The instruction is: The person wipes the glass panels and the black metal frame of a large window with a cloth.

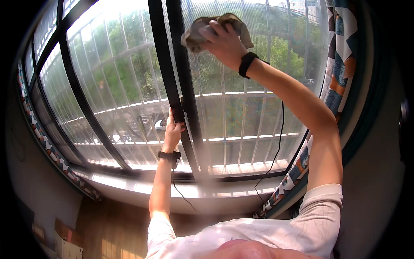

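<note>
My right hand is raised high and holds a crumpled grey-brown cloth against the upper part of the right window pane. Lower down, my left hand grips the dark window frame upright, its fingers wrapped about the edge. Around each wrist sits a black strap with a thin black cable trailing from it. A fine mesh seems to cover the right-hand opening, and the left glass pane looks hazy.
White security bars stand outside, with trees beyond. Patterned curtains hang at both sides. A pale windowsill runs beneath the frame, above a wooden floor. Boxes sit at lower left.
</note>
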Action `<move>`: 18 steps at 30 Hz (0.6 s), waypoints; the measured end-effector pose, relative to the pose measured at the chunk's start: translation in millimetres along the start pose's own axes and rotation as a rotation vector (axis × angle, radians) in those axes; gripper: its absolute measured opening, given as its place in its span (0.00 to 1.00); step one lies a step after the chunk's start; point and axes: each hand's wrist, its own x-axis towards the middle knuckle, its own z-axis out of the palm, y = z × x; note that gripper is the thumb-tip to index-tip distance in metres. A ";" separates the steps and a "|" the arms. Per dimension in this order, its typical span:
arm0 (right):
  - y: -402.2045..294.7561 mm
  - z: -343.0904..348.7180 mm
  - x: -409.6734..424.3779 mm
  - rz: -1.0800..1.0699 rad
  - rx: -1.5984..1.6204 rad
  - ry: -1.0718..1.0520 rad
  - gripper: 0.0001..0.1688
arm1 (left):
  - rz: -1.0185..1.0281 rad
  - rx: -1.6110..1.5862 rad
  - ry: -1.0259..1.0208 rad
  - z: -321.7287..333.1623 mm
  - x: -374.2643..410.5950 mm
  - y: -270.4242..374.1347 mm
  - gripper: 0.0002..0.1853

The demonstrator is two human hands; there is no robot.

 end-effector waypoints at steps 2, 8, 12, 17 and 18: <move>74.4 2.6 41.6 0.064 -0.220 0.018 0.18 | 0.009 -0.010 -0.013 5.5 2.4 -1.3 0.41; 203.5 67.0 113.0 0.600 -0.274 0.215 0.20 | 0.057 -0.018 0.003 29.8 5.6 -8.5 0.42; 106.5 -14.5 122.6 0.586 -0.153 0.149 0.12 | 0.028 -0.002 0.032 7.4 1.4 -19.9 0.43; 151.9 -28.2 100.7 0.480 0.027 0.115 0.12 | 0.138 0.087 0.061 29.0 5.0 -23.4 0.44; 166.8 -30.1 92.2 0.486 -0.075 0.063 0.13 | 0.153 0.087 0.060 32.2 6.2 -29.6 0.44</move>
